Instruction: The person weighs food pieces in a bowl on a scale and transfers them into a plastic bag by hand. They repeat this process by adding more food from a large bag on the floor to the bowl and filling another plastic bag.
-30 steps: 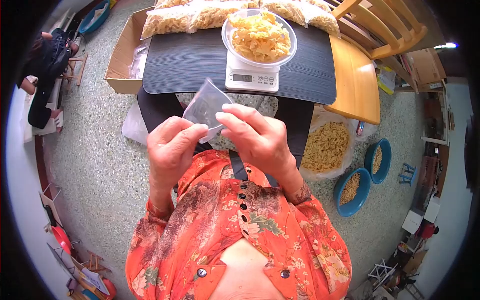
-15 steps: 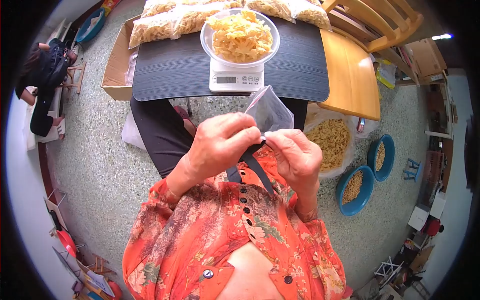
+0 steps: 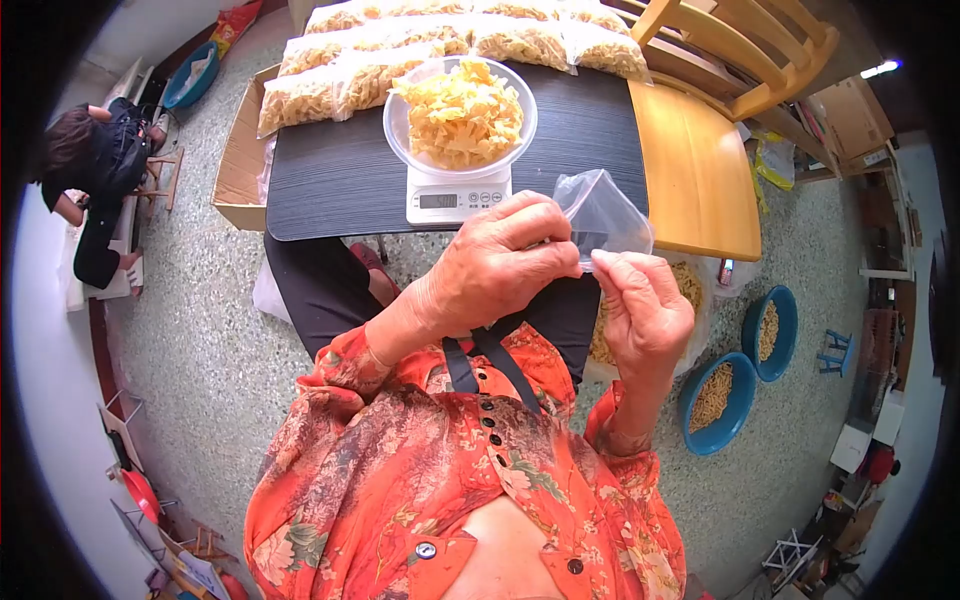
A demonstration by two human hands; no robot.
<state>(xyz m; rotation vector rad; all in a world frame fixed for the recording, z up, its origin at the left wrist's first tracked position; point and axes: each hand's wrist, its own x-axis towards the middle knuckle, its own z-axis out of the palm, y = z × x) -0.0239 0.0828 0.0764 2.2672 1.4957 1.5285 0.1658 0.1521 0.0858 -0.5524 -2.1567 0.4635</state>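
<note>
A clear plastic bag point(image 3: 606, 218) hangs between my two hands, in front of the table's near edge. My left hand point(image 3: 510, 262) pinches one side of its rim, and my right hand point(image 3: 645, 300) pinches the other, fingertips close together. No contents show in the bag. Just beyond my left hand, a white digital scale point(image 3: 459, 203) stands on the dark table and its display is lit. On the scale rests a clear plastic bowl point(image 3: 392, 128) heaped with pale yellow dried flakes point(image 3: 462, 112).
Several filled clear bags point(image 3: 518, 42) line the back of the dark table point(image 3: 320, 185). A wooden bench point(image 3: 695, 170) adjoins it at right. Blue basins point(image 3: 742, 402) and a large bag of flakes point(image 3: 690, 285) sit on the floor. At far left, a person point(image 3: 90, 160) sits.
Both hands have moved to the right with the bag, whose mouth now spreads a little wider. The view has shifted, so the table and bowl appear lower. The person at left has straightened slightly.
</note>
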